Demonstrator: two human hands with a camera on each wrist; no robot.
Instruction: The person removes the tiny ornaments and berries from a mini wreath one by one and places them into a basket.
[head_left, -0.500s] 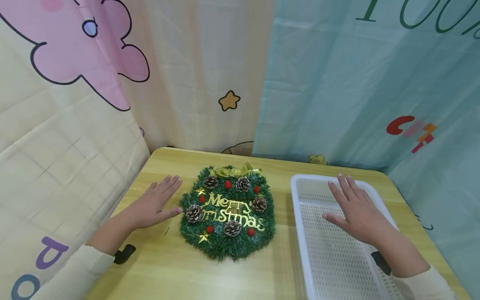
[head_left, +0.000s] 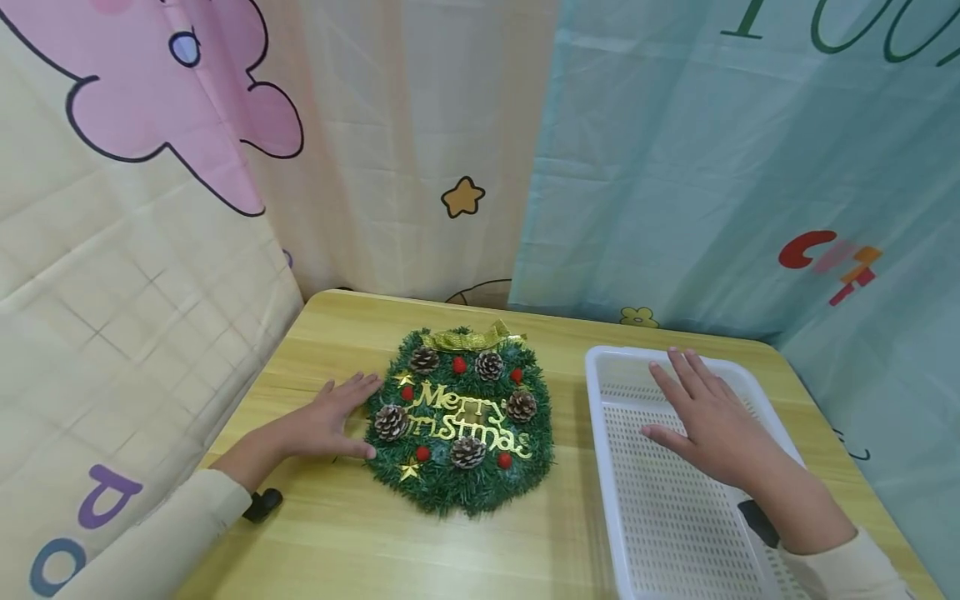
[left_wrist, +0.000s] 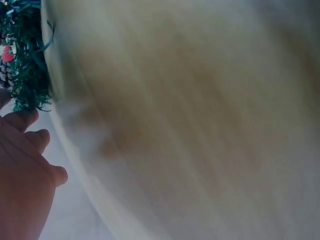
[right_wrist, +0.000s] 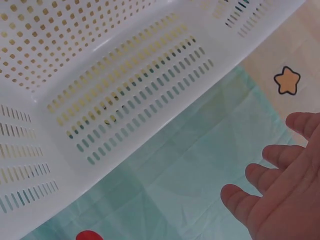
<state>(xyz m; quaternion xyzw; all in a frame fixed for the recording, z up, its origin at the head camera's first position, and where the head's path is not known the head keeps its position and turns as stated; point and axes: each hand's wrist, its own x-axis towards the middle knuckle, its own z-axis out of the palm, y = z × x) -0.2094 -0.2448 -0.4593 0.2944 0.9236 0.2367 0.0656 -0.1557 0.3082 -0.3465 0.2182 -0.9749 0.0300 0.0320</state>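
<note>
Light-yellow wood-grain table (head_left: 495, 550) with rounded corners is seen, enclosed at back and sides by printed cloth: cream cloth (head_left: 360, 208) bearing one pink cartoon figure (head_left: 150, 92) and one orange star (head_left: 462, 197), pale teal cloth (head_left: 645, 183) to the right. Two main items are counted on the table: one round green tinsel wreath (head_left: 465, 492), laid flat near the middle, and one white rectangular perforated plastic basket (head_left: 652, 492), placed to its right and well apart. On the wreath, five brown pinecones (head_left: 468, 452), five red balls (head_left: 505, 460), two clearly visible gold stars (head_left: 408, 471), one gold ribbon (head_left: 465, 340) and one gold "Merry Christmas" lettering (head_left: 450, 400) are counted. Two hands are in view, neither clenched. Left hand (head_left: 326, 425) is set against the wreath's left edge, fingers and thumb spread, nothing grasped. Right hand (head_left: 708, 425) is held above the basket, fingers extended, nothing grasped. One small black device (head_left: 262, 505) is seen at the left wrist, partly hidden.
</note>
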